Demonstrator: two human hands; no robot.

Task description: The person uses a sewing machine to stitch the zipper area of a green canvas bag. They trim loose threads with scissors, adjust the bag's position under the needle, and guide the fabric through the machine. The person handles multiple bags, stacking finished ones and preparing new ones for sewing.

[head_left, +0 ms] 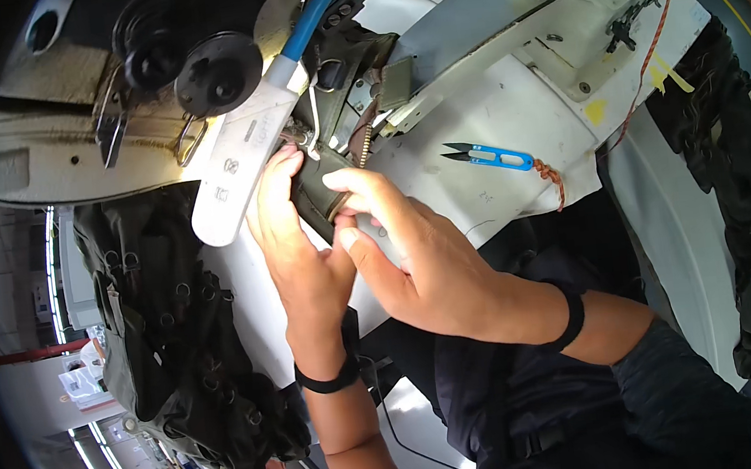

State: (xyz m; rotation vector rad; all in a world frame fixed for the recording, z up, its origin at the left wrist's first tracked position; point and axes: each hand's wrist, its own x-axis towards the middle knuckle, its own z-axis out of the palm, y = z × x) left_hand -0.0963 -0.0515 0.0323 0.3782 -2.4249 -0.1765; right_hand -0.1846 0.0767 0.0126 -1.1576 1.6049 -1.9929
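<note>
Right hand on dark fabric

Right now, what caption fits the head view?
Left hand and right hand on dark fabric at a sewing machine, blue snips on the table.

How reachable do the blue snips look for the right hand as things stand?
Probably yes: the blue snips lie on the white tabletop, with nothing seen between them and the right hand, though its fingers are at the dark green fabric.
</note>
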